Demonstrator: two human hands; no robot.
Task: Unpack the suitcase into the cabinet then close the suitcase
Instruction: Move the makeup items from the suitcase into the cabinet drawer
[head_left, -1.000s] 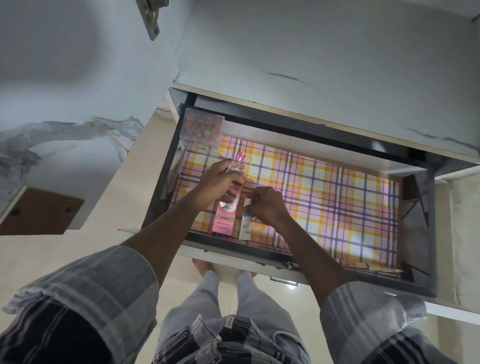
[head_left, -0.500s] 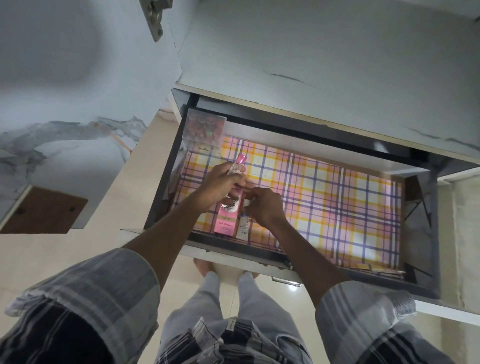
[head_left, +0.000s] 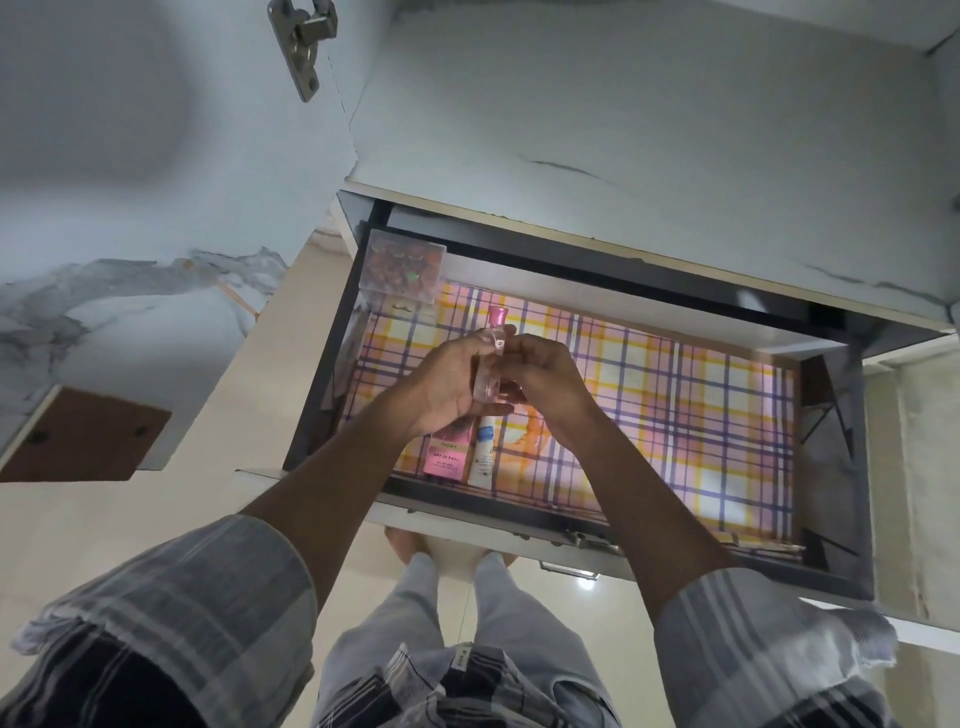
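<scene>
stage: mid-unpack, by the look of it; items going into the pulled-out cabinet drawer (head_left: 841, 467)
done: pink box (head_left: 445, 457) and white tube (head_left: 483, 452) lie side by side on the plaid liner (head_left: 675, 415) at the drawer's front left; clear box (head_left: 402, 273) sits in the back-left corner
in hand: clear bottle with pink cap (head_left: 493, 353), held upright above the drawer, not yet set down
left hand (head_left: 447, 389): fingers curled round the bottle
right hand (head_left: 545, 379): fingers pinching the same bottle from the other side
left to do: place bottle, any further items, close suitcase
suitcase: not in view, can't tell its state
count: 1 bottle, 1 pink box, 1 tube, 1 clear box, 2 hands
</scene>
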